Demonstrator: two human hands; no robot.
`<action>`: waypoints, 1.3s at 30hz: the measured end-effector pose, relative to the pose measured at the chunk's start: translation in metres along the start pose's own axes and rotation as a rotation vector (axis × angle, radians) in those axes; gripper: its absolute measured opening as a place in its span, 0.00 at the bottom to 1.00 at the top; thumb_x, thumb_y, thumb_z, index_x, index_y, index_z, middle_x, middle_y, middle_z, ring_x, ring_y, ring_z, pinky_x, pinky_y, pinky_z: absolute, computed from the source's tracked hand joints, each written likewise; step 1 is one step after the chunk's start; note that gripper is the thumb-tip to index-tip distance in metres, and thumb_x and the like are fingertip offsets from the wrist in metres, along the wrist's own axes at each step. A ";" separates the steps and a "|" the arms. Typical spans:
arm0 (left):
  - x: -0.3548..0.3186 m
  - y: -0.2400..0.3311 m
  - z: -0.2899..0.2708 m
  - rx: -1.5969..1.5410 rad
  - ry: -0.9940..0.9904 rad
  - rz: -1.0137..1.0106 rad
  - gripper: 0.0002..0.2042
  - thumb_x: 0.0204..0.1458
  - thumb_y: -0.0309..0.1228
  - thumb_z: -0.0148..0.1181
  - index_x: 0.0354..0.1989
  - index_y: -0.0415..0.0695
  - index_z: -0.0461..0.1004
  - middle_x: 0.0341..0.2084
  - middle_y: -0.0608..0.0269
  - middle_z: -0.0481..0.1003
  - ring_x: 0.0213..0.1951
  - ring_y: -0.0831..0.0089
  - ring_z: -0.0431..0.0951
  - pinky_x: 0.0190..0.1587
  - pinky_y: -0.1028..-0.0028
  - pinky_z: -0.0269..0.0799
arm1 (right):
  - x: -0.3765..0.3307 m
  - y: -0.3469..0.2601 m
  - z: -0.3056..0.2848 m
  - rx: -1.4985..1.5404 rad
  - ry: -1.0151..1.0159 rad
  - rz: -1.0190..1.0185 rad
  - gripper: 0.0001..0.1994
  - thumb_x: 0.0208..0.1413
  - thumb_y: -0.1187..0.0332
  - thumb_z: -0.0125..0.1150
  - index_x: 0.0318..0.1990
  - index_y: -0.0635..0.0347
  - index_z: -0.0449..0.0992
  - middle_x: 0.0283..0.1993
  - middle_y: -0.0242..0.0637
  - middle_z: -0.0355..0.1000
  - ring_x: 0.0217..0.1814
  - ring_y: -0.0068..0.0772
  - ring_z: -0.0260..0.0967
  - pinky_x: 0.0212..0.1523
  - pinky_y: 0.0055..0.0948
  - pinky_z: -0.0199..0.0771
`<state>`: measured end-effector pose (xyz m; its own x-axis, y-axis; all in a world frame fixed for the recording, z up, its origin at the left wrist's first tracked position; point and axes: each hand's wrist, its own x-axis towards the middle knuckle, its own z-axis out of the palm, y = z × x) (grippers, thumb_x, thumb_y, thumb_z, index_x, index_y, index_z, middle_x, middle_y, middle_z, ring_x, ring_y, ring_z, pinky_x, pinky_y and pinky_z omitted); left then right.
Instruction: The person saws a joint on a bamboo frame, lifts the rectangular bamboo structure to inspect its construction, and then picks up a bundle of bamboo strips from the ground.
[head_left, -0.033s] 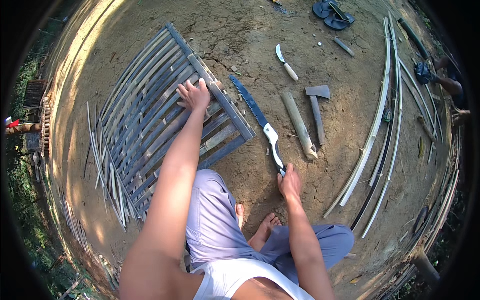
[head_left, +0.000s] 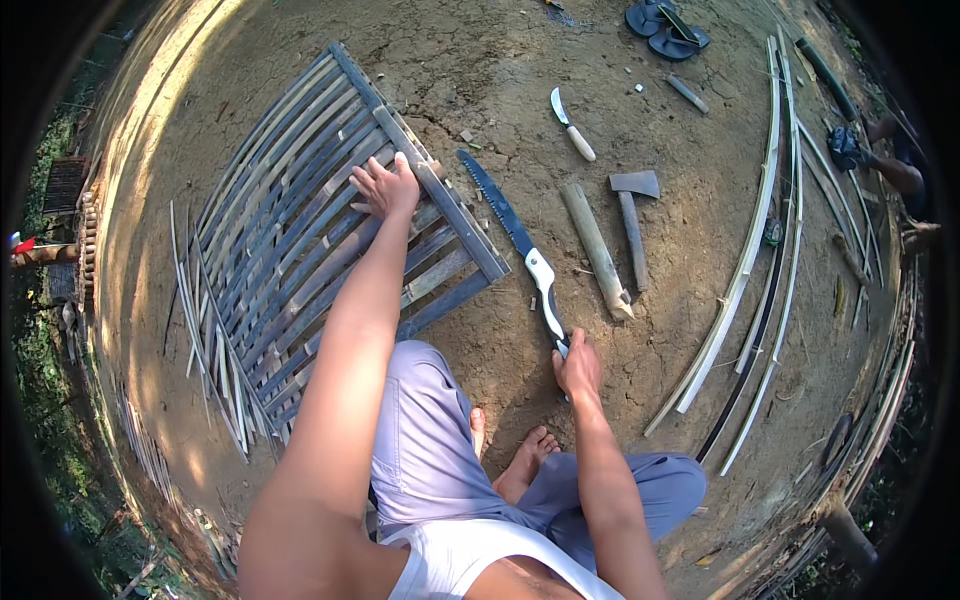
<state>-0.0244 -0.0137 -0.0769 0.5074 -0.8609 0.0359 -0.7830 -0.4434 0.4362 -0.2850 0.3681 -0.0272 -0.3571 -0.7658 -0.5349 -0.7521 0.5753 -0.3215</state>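
- The left hand point(head_left: 386, 187) lies open, fingers spread, pressing flat on the bamboo mat point(head_left: 300, 230) near its right edge rail.
- The right hand point(head_left: 577, 368) is closed around the end of the handle of a saw point(head_left: 520, 250) — the blade lies on the dirt just right of the mat, pointing away from the person.
- Right of the saw lie a bamboo stick point(head_left: 596, 248), an axe point(head_left: 632, 220) and a small knife point(head_left: 571, 124).
- Long bamboo strips point(head_left: 745, 270) curve farther right of the saw.
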 end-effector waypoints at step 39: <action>-0.006 0.044 -0.019 0.129 -0.151 -0.096 0.55 0.48 0.80 0.44 0.79 0.56 0.46 0.78 0.50 0.41 0.79 0.53 0.32 0.72 0.32 0.21 | -0.097 -0.087 -0.112 -0.017 0.086 -0.307 0.28 0.65 0.65 0.60 0.73 0.40 0.64 0.30 0.46 0.70 0.26 0.53 0.73 0.27 0.49 0.70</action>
<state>-0.0549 -0.0230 -0.0408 0.5298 -0.8365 -0.1400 -0.7782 -0.5450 0.3120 -0.2472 0.3605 0.1403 -0.1571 -0.9246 -0.3470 -0.8408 0.3095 -0.4442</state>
